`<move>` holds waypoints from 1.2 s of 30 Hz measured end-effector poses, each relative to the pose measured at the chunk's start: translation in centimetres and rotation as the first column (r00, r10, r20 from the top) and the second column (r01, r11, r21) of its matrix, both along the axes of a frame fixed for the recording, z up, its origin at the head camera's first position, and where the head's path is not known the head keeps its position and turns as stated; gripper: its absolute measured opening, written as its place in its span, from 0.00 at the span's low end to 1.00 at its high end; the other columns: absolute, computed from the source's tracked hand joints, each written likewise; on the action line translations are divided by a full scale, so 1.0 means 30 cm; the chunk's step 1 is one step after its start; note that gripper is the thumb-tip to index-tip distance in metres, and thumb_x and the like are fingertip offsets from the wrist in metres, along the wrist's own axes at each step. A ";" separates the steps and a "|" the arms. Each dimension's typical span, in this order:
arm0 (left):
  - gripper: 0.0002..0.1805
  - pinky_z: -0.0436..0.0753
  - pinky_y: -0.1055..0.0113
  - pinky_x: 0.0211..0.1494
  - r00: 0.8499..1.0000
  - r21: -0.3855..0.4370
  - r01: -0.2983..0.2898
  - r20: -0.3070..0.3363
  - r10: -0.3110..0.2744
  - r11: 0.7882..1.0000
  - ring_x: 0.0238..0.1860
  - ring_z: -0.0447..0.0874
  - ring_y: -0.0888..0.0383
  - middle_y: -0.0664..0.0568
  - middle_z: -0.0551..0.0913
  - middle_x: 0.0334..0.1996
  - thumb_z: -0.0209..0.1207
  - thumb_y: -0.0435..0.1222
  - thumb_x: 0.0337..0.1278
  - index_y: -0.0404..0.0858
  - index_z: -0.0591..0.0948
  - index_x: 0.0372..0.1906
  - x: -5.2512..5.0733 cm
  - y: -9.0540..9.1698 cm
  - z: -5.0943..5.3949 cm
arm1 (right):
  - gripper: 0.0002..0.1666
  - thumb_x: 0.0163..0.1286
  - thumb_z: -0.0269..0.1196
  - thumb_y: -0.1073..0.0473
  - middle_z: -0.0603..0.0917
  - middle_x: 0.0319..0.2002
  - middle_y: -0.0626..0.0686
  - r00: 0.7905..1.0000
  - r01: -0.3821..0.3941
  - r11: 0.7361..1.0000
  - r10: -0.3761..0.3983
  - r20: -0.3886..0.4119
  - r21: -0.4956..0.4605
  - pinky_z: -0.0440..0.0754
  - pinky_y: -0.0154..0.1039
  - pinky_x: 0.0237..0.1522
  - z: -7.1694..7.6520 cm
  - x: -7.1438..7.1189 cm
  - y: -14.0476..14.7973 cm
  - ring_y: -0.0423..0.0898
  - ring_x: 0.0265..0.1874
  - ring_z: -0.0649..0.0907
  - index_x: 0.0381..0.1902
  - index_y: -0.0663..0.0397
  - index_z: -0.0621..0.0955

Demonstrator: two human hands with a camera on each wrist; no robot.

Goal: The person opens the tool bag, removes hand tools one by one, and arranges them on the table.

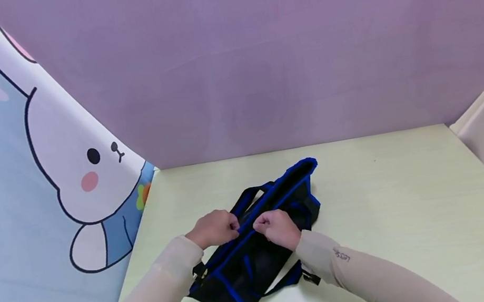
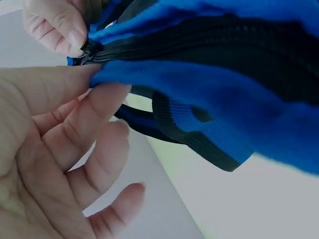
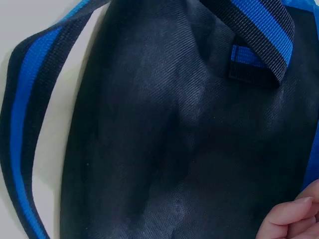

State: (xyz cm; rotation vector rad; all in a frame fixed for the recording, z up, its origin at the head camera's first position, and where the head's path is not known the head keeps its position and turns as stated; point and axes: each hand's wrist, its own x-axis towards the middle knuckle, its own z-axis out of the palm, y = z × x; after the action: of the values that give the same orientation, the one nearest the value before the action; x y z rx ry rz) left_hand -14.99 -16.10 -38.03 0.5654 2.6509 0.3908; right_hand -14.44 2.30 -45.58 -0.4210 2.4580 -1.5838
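Note:
A black bag [image 1: 265, 262] with blue trim lies slantwise on the table. Its zipper [image 2: 164, 46] runs between two blue edges in the left wrist view, and part of the zip stands apart. My left hand [image 1: 215, 228] [image 2: 65, 129] pinches the blue edge beside the zip between thumb and forefinger. Opposite it, my right hand [image 1: 279, 228] [image 2: 54, 25] pinches the small black zipper pull [image 2: 88, 50]. In the right wrist view the bag's dark side [image 3: 164, 124] fills the middle, with fingers of my right hand [image 3: 294, 216] at the lower right corner.
Black and blue handles [image 3: 22, 99] loop out from both long sides of the bag. The pale table [image 1: 411, 186] extends around it. Behind stands a purple cloth wall [image 1: 254, 52], and a cloth with a printed rabbit [image 1: 72, 142] hangs at the left.

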 end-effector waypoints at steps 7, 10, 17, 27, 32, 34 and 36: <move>0.11 0.74 0.65 0.29 0.987 -0.076 -0.002 0.162 0.014 0.997 0.23 0.72 0.61 0.56 0.78 0.27 0.68 0.31 0.42 0.43 0.82 0.34 0.030 -0.067 0.019 | 0.07 0.66 0.62 0.64 0.76 0.18 0.47 0.999 -0.037 0.999 0.037 0.012 -0.003 0.73 0.34 0.24 0.020 0.031 -0.025 0.39 0.16 0.73 0.30 0.62 0.85; 0.08 0.71 0.68 0.23 0.980 -0.046 -0.002 0.199 0.011 0.999 0.17 0.70 0.63 0.58 0.76 0.19 0.67 0.29 0.42 0.43 0.83 0.29 0.044 -0.097 0.020 | 0.07 0.66 0.62 0.64 0.76 0.18 0.46 0.998 -0.067 0.998 0.067 0.004 0.001 0.74 0.34 0.24 0.026 0.047 -0.043 0.39 0.17 0.73 0.31 0.61 0.85; 0.03 0.73 0.71 0.27 0.986 0.047 0.074 0.144 -0.080 0.996 0.18 0.70 0.66 0.61 0.77 0.19 0.65 0.29 0.45 0.38 0.82 0.26 0.055 -0.133 0.010 | 0.08 0.66 0.63 0.63 0.77 0.19 0.46 0.995 -0.097 0.995 0.096 0.008 0.004 0.74 0.34 0.25 0.039 0.090 -0.091 0.39 0.18 0.73 0.30 0.62 0.85; 0.07 0.75 0.70 0.28 0.979 0.087 0.009 0.202 -0.026 0.996 0.20 0.73 0.65 0.58 0.79 0.21 0.68 0.28 0.43 0.38 0.84 0.31 0.070 -0.162 0.008 | 0.08 0.65 0.63 0.62 0.79 0.21 0.47 0.992 -0.101 0.995 0.102 0.071 -0.009 0.76 0.35 0.29 0.043 0.145 -0.160 0.40 0.20 0.75 0.29 0.61 0.85; 0.04 0.74 0.71 0.26 0.979 0.069 0.001 0.204 -0.015 0.998 0.17 0.70 0.65 0.59 0.78 0.18 0.68 0.28 0.43 0.38 0.84 0.26 0.084 -0.180 0.012 | 0.08 0.65 0.63 0.61 0.81 0.25 0.46 0.992 -0.120 0.992 0.118 0.051 0.036 0.77 0.36 0.32 0.049 0.161 -0.186 0.41 0.25 0.76 0.29 0.58 0.85; 0.03 0.74 0.72 0.27 0.983 0.090 0.014 0.179 -0.030 0.996 0.18 0.70 0.66 0.60 0.77 0.19 0.67 0.28 0.44 0.37 0.84 0.24 0.087 -0.187 0.010 | 0.07 0.65 0.63 0.62 0.81 0.26 0.45 0.992 -0.119 0.992 0.116 0.047 0.048 0.77 0.37 0.34 0.049 0.167 -0.197 0.42 0.26 0.76 0.28 0.58 0.85; 0.03 0.74 0.72 0.28 0.985 0.121 0.027 0.164 -0.047 0.992 0.19 0.70 0.66 0.60 0.78 0.20 0.67 0.28 0.44 0.37 0.84 0.23 0.090 -0.194 0.008 | 0.08 0.65 0.63 0.63 0.81 0.25 0.46 0.991 -0.124 0.991 0.122 0.052 0.041 0.77 0.37 0.33 0.052 0.176 -0.208 0.42 0.25 0.76 0.27 0.58 0.85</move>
State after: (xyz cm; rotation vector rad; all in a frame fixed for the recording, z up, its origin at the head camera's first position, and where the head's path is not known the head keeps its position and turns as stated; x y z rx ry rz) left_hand -12.30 -21.92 -37.79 0.5902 2.4654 0.5620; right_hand -9.16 -3.94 -44.03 -0.5093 2.3769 -1.4707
